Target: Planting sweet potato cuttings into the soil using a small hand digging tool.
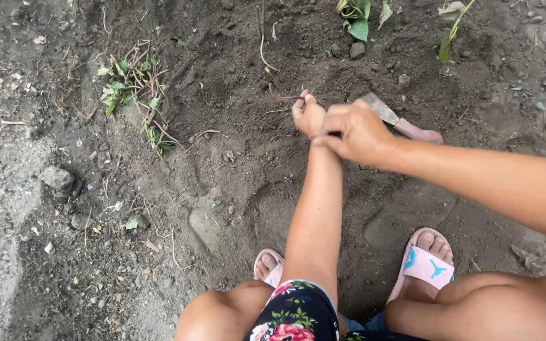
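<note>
While the left hand (308, 115) pinches a thin reddish root stem (284, 97) trailing upper left, the right hand (356, 131), fingers clenched, grips the left wrist; a pink-handled metal trowel (399, 121) lies just beyond it.

Thin reddish root stem (284, 97) pinched at one end, lying across dark soil

Bare arms without sleeves; dark shorts (295, 316) printed with pink and green flowers; pink slide sandals (426, 265) with a light blue mark across the strap.
</note>
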